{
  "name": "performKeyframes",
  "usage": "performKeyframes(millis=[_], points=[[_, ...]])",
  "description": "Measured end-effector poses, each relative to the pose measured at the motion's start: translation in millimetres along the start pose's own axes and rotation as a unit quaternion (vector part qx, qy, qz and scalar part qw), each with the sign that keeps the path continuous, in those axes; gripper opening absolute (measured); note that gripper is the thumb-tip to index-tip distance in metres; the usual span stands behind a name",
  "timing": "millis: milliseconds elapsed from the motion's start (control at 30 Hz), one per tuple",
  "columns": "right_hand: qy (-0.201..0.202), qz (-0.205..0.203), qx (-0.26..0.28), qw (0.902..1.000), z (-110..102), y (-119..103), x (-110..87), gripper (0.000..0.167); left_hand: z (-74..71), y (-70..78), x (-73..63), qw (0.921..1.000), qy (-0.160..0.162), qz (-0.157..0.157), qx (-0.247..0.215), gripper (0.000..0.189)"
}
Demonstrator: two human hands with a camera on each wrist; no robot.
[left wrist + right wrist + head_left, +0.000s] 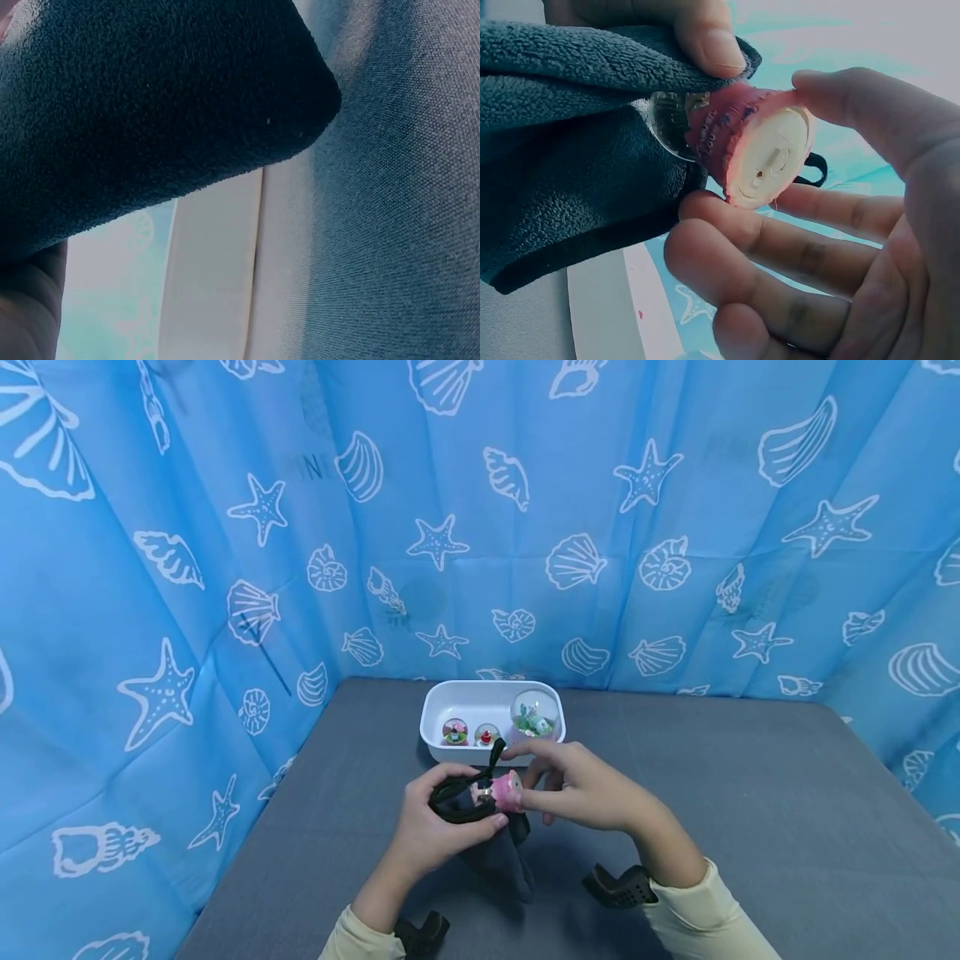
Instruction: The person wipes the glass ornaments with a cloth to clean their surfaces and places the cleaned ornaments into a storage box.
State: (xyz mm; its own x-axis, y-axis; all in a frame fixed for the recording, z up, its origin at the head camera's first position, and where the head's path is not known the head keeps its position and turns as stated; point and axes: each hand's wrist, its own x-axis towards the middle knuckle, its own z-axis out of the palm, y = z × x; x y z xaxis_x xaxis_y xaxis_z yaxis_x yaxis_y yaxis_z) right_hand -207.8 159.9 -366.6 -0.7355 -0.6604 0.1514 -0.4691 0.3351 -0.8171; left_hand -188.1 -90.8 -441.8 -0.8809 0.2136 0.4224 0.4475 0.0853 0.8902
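Observation:
My left hand (435,822) grips a dark grey plush drawstring pouch (495,864), thumb pressed near its mouth. A black cord loop (496,753) sticks up from the pouch. At the mouth sits a small snow globe with a pink base (507,792). In the right wrist view its clear dome (669,124) points into the cloth and its white underside (774,157) faces out. My right hand (581,785) pinches the pink base, thumb on the upper rim and fingertips at the lower rim. The pouch (150,105) fills much of the left wrist view.
Behind the hands stands a white tray (442,753) with two small snow globes, one with a yellowish-green base (455,732) and one with a red figure (487,736), and a large snow globe (536,714). The grey table (712,793) ends at a blue shell-patterned curtain (480,485).

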Motion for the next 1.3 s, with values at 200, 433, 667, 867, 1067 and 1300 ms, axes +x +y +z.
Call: performKeyframes(millis=[200,433,667,867,1067,1300], points=[[-0.007,0.005,0.016,0.9998,-2.3,1.1,-1.7,0.041,0.4,2.2,-0.5,0.9999,0.003,0.000,0.010,0.047],[0.018,-0.012,-0.035,0.9992,-7.8,-0.7,-6.7,0.042,-0.2,4.0,0.0,0.9998,0.012,-0.002,0.015,0.048],[0.043,-0.068,-0.052,0.9954,-4.3,-0.8,-5.0,0.053,-1.3,6.4,0.2,0.9997,0.016,-0.009,0.015,0.048],[0.057,-0.089,-0.059,0.9926,-1.1,-5.6,-4.2,0.050,-1.0,8.0,0.2,0.9997,0.018,-0.013,0.012,0.048],[0.061,-0.101,-0.063,0.9910,-0.7,-7.0,-4.9,0.049,-0.6,7.3,0.3,0.9995,0.025,-0.010,0.014,0.047],[0.061,-0.113,-0.063,0.9897,0.7,-5.4,-3.0,0.046,-1.0,5.2,-0.1,0.9994,0.029,-0.006,0.018,0.046]])
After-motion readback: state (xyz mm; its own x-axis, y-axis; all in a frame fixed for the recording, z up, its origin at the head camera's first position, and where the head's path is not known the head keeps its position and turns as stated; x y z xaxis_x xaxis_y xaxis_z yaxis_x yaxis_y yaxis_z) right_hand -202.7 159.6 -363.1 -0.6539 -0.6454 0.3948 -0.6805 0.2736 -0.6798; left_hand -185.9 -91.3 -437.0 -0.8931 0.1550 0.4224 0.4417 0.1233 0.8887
